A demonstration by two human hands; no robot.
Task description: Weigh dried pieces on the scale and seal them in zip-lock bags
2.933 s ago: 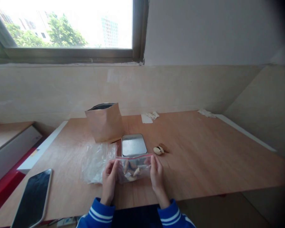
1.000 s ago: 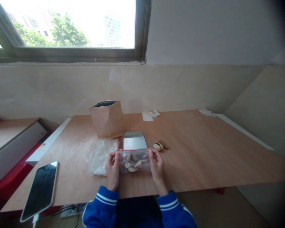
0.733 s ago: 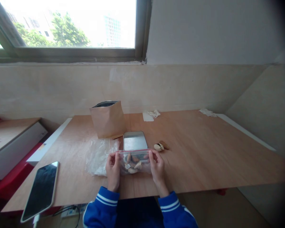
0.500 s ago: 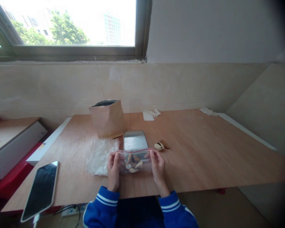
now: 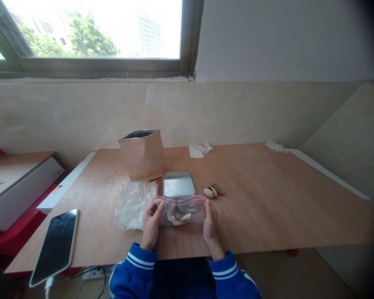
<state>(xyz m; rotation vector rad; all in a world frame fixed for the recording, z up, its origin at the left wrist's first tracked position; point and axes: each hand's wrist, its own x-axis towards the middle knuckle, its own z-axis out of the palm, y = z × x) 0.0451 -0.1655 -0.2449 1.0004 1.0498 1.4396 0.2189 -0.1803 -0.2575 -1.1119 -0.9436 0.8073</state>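
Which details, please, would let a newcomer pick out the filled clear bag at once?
Below the window, find the wooden table. Near its front edge, the left hand and right hand hold the filled clear bag between them. Nut-like pieces show inside it, unlike the crumpled plastic lying to its left.

Pouch (image 5: 197,212) – glossy plastic, tabletop (image 5: 268,203) – smooth wood
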